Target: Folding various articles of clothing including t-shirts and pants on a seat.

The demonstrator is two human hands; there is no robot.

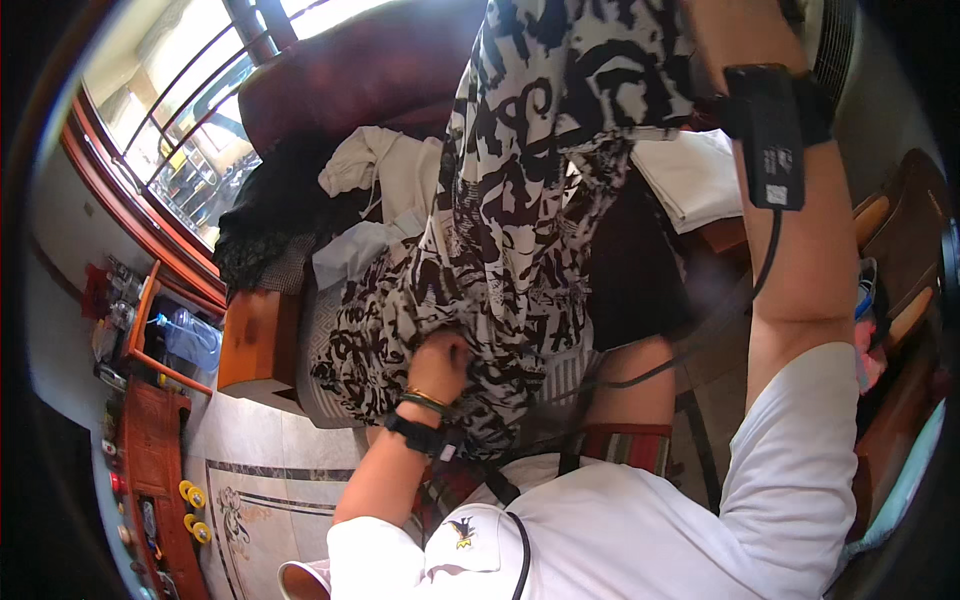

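Observation:
A black-and-white patterned garment (517, 187) hangs and lies in folds before me, its upper part raised toward the top of the view. My left hand (442, 364) is closed on the lower left part of the cloth, with bracelets and a black strap at the wrist. The right arm reaches up beside the garment with a black device strapped on it; my right hand is beyond the upper edge, out of view. Dark cloth (634, 262) hangs behind the garment's right side.
Behind lies a dark red cushioned backrest (337, 75). Dark clothing (277, 217), a cream garment (397, 161) and folded white cloth (694, 180) rest on the seat. A wooden armrest (259, 345) stands at left, near a clear plastic bottle (191, 337). A thin black cable crosses from the right arm.

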